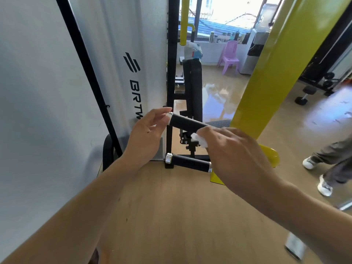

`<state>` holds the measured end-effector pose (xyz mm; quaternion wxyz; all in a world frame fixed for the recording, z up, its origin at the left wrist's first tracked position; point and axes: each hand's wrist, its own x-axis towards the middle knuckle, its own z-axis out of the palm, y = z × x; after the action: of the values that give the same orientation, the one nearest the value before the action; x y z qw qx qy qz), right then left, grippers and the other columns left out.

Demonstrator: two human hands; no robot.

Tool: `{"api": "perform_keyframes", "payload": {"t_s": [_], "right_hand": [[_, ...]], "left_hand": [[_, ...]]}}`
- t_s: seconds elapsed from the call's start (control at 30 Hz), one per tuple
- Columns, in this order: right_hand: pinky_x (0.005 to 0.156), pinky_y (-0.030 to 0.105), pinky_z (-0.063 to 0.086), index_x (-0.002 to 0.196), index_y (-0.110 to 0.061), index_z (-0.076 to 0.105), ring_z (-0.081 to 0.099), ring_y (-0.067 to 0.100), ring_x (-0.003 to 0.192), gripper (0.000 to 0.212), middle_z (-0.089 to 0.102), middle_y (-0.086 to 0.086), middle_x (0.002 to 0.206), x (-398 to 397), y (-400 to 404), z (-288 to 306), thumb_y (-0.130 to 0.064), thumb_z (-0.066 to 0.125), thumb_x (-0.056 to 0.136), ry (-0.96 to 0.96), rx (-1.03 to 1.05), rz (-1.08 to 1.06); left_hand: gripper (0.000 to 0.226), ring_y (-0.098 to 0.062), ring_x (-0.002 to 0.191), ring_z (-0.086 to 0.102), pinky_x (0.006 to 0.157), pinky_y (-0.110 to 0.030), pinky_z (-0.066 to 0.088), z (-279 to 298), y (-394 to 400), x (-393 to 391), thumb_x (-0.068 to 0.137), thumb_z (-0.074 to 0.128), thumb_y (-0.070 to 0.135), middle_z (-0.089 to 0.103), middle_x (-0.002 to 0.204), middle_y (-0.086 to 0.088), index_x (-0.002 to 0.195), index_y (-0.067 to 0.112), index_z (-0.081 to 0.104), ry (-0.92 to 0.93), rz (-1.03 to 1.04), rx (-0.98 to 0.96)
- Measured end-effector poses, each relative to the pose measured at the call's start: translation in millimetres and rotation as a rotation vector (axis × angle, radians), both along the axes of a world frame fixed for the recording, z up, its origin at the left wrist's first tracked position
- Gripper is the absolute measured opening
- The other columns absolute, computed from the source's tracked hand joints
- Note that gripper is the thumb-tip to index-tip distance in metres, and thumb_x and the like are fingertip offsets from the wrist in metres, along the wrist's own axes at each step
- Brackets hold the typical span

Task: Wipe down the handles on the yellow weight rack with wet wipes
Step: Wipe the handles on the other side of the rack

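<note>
Left hand [147, 134] at centre frame, fingers loosely curled around the chrome end of the upper black handle [185, 122], right hand [231, 149] gripping a white wipe [200, 139] against the handle's other end, second handle [188, 161] just below, yellow post [282, 60] upper right.

White wet wipe [200, 140] wraps the tilted black handle [185, 123].
</note>
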<state>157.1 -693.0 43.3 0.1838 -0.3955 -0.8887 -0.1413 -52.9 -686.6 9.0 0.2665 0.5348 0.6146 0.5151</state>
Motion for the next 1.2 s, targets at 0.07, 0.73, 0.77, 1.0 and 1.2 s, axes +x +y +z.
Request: {"api": "perform_keyframes", "payload": {"t_s": [0.07,0.73,0.77,1.0,1.2], "right_hand": [[0.048,0.02,0.032,0.098,-0.023,0.048,0.056,0.019,0.058,0.018,0.057,-0.013,0.068,2.9,-9.8,-6.3,-0.007,0.057,0.094,0.205,-0.178,0.002],[0.066,0.039,0.059,0.103,-0.014,0.073,0.067,0.033,0.097,0.017,0.066,0.015,0.107,-22.4,-6.5,-96.8,-0.022,0.06,0.096,1.539,-1.672,-0.35],[0.068,0.038,0.059,0.105,-0.015,0.075,0.068,0.031,0.096,0.018,0.07,0.015,0.107,-21.3,-7.3,-97.9,-0.025,0.065,0.095,1.509,-1.691,-0.296],[0.056,0.022,0.044,0.086,-0.02,0.07,0.061,0.007,0.061,0.008,0.07,-0.008,0.069,-38.8,24.9,-98.0,-0.02,0.068,0.093,1.052,-0.525,-0.247],[0.121,0.037,0.021,0.153,-0.016,0.04,0.037,0.025,0.146,0.058,0.044,0.005,0.156,-54.6,27.4,-143.3,-0.024,0.054,0.098,0.109,-0.384,-0.091]], "left_hand": [[0.032,0.019,0.109,0.053,0.085,0.0,0.034,-6.3,-5.2,-2.5,0.1,0.054,0.039,0.065,0.118,0.025,0.13,0.043,0.059,-0.051,-0.001,-0.029],[0.018,-0.011,0.069,0.061,0.068,-0.026,0.05,-84.0,-53.4,12.0,0.084,0.074,0.037,0.07,0.075,0.001,0.088,0.019,0.072,-0.261,-0.088,-0.223],[0.017,-0.013,0.07,0.061,0.068,-0.028,0.051,-86.3,-52.1,11.2,0.084,0.075,0.035,0.07,0.076,0.0,0.089,0.019,0.072,-0.269,-0.09,-0.221],[0.042,0.001,0.123,0.052,0.103,-0.025,0.043,-104.7,-24.8,4.9,0.094,0.064,0.026,0.057,0.136,0.015,0.135,0.033,0.055,0.096,0.015,-0.194],[0.049,-0.009,0.135,0.048,0.113,-0.032,0.039,-108.6,-6.6,2.7,0.099,0.055,0.023,0.047,0.151,0.014,0.146,0.029,0.046,0.42,-0.063,-0.188]]}}
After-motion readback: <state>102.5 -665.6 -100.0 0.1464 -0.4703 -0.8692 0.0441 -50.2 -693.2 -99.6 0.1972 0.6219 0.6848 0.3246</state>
